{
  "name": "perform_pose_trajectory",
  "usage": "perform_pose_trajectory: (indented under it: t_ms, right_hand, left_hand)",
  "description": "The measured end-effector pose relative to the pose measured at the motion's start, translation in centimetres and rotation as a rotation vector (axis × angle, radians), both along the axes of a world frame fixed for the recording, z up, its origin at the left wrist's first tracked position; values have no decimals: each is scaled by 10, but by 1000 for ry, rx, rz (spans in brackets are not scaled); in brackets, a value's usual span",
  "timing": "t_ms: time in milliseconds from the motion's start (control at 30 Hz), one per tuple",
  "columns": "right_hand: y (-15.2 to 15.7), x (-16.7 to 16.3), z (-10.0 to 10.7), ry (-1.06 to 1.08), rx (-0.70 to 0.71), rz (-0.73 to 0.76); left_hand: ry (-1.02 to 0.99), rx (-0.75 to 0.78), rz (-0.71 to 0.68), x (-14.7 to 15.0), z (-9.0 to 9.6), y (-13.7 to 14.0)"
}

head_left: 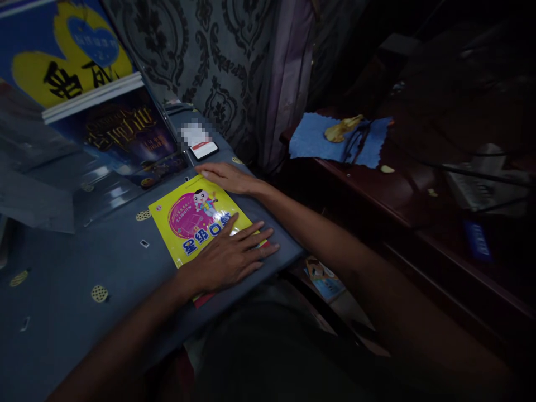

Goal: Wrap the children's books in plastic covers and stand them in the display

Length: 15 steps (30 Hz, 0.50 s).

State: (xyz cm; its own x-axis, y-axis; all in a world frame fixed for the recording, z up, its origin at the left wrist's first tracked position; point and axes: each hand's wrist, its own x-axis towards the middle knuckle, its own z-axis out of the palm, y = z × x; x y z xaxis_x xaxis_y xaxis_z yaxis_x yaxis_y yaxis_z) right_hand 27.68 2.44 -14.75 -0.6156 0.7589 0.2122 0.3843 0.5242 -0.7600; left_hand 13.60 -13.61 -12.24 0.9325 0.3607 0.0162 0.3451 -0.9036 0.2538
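Observation:
A yellow booklet with a magenta circle and a cartoon child on its cover lies on the grey-blue cloth. My left hand rests flat across its near part, fingers spread and pointing right. Along its far edge lies my right hand, fingers stretched out to the left and touching the corner; their undersides are hidden. A red edge shows beneath the booklet at the near side.
The cloth-covered table carries a stand of books at the back left and a phone beyond my right hand. On the right, a dark red table holds a blue cloth. Another book lies below.

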Motion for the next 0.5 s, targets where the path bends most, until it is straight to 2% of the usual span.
perform_pose_trajectory:
  t_ms: [300, 500]
  right_hand:
    - [-24, -10, 0, -237, 139, -45]
    - [-44, -21, 9, -376, 224, -84]
  left_hand:
    - [-2, 65, -1, 4, -8, -9]
    - [2, 103, 12, 0, -7, -19]
